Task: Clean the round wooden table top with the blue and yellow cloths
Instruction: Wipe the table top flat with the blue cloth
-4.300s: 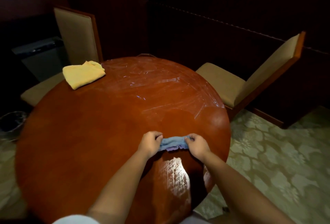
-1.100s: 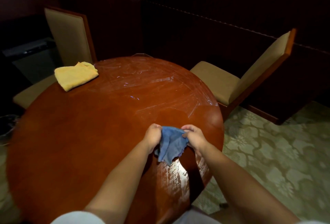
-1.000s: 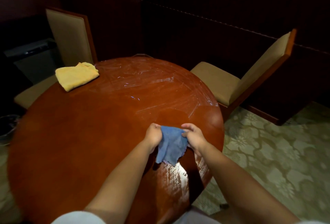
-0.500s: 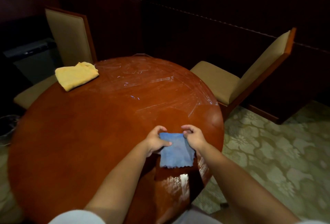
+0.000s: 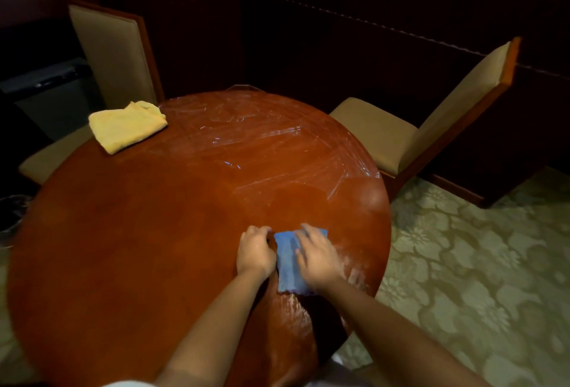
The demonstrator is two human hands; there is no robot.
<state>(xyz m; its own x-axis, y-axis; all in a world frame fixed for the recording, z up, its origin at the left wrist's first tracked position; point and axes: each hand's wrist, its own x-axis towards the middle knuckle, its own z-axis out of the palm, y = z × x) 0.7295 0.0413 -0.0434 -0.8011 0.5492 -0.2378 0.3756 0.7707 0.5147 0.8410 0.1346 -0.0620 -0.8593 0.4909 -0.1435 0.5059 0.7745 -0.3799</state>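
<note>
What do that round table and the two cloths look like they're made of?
The table top looks like wood under a glossy reddish varnish: it reflects light and shows pale wipe streaks. The blue cloth seems a thin, soft fabric, lying flat under the right hand. The yellow cloth looks thicker, perhaps terry or microfibre, folded plumply.

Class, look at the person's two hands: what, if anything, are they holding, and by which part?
Both hands are on the blue cloth: the right hand lies flat on top of it, and the left hand is at its left edge. The yellow cloth is untouched.
</note>
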